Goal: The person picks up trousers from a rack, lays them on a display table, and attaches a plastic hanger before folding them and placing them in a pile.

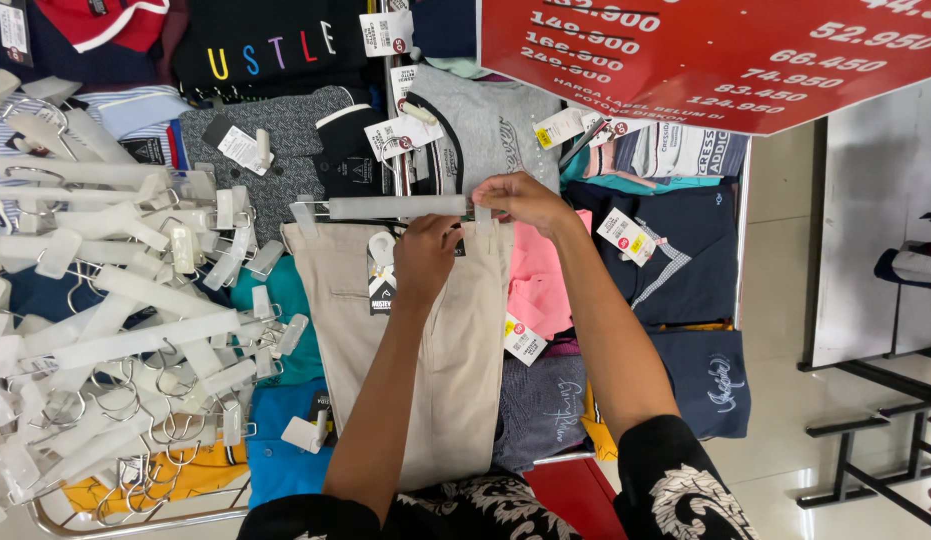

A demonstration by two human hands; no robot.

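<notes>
Our right hand (523, 200) is covering the right clip of the white hanger (395, 207); beside that hanger, our left hand (425, 258) is hiding part of the beige trousers (455, 350) waistband.

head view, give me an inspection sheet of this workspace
surface: bin rail at the near edge; top buried under folded clothes
job's things: beige trousers lie flat, waistband on a white clip hanger
clutter: pile of white hangers, shirts, price tags
grippers: left hand on the waistband; right hand pinches the hanger's right clip
cables: nothing seen
surroundings: red sign above, tiled floor, dark stand
</notes>
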